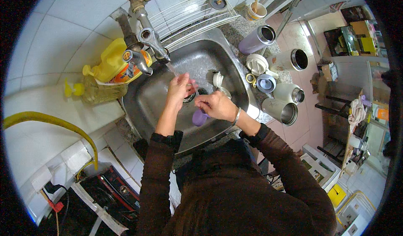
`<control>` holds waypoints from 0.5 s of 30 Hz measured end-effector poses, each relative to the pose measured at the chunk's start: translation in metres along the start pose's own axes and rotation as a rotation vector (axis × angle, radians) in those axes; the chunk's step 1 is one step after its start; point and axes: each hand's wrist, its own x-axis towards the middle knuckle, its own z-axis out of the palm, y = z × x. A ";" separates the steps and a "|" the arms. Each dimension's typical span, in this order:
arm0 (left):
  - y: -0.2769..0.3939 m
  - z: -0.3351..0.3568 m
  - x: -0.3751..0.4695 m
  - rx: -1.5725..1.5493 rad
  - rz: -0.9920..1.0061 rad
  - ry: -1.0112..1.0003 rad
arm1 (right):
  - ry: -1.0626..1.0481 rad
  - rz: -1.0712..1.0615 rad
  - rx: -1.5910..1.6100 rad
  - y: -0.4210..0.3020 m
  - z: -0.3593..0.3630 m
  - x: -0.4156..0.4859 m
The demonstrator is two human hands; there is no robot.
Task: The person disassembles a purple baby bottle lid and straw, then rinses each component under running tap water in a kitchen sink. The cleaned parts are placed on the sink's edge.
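Note:
Water runs from the metal faucet (154, 48) onto my left hand (180, 89), held palm up with fingers bent over the stainless steel sink (148, 94); what it holds, if anything, cannot be made out. Just to its right is my right hand (217, 104), with a bracelet at the wrist and the fingers curled. A purple piece, perhaps a bottle lid (199, 117), shows directly below the right fingers; its contact with them is partly hidden. Beyond the right hand, a white bottle lid (217, 79) lies in the sink near the drain.
Open vacuum bottles, one a purple bottle (253, 42), stand or lie on the granite counter right of the sink, beside a white lid (256, 64) and sealing rings (250, 78). Left are a yellow detergent jug (108, 59) and a clear pump bottle (104, 92). A wire rack (185, 19) runs behind.

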 end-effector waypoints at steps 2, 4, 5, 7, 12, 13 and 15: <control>0.001 0.001 -0.003 -0.177 0.050 -0.071 | -0.010 -0.007 0.002 0.000 0.002 -0.001; 0.004 0.000 -0.005 -0.265 0.050 -0.086 | -0.011 -0.012 0.018 -0.001 0.003 -0.002; 0.005 0.000 -0.005 -0.317 0.074 -0.112 | -0.011 -0.011 0.007 -0.001 0.004 -0.003; 0.007 -0.001 -0.006 -0.333 0.061 -0.104 | -0.019 0.000 -0.002 0.000 0.005 -0.004; 0.005 -0.001 -0.006 -0.393 0.060 -0.002 | -0.027 -0.003 0.003 0.001 0.007 -0.006; 0.004 -0.002 -0.006 -0.404 0.076 -0.019 | -0.030 -0.005 -0.004 0.001 0.008 -0.007; 0.004 -0.003 -0.006 -0.419 0.099 -0.026 | -0.030 -0.006 0.013 0.001 0.009 -0.007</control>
